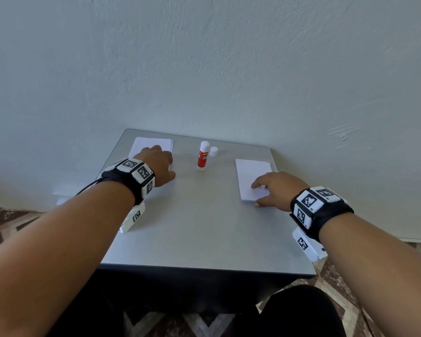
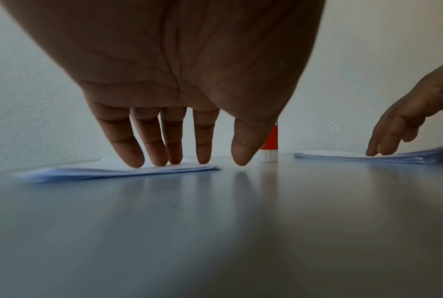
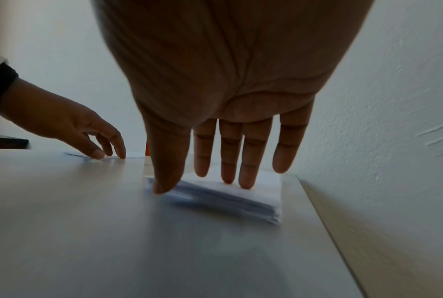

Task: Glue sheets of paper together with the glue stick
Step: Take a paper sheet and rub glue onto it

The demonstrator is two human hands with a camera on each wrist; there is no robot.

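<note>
Standing against a pale textured wall (image 1: 204,57): one small grey surface (image 1: 204,227), matte, square-cornered, over a patterned floor (image 1: 0,222).

Item: glue stick (image 1: 202,155), red body, white base, upright near the far edge at about 12 o'clock; its top looks bare. Only a strip of its red label shows in the left wrist view (image 2: 271,141), behind the thumb.

Item: cap (image 1: 214,151), white, standing just beside the stick at its 3 o'clock, apart from it.

Item: left paper stack (image 1: 153,144), white, thin, at about 10 o'clock on the surface.

Item: right paper stack (image 1: 252,177), white, thicker, at about 2 o'clock, close to the right edge; layered sheet edges show in the right wrist view (image 3: 230,201).

Left hand (image 1: 156,164): grip apart, fingers (image 2: 128,149) straight, tips resting on the top sheet of the left stack (image 2: 118,171); thumb off the paper's edge, close to the surface.

Right hand (image 1: 275,188): grip apart, fingers (image 3: 248,167) straight, middle fingertips resting on the right stack's top sheet; thumb at the stack's near left corner.

Each wrist carries a black band with marker tiles.
</note>
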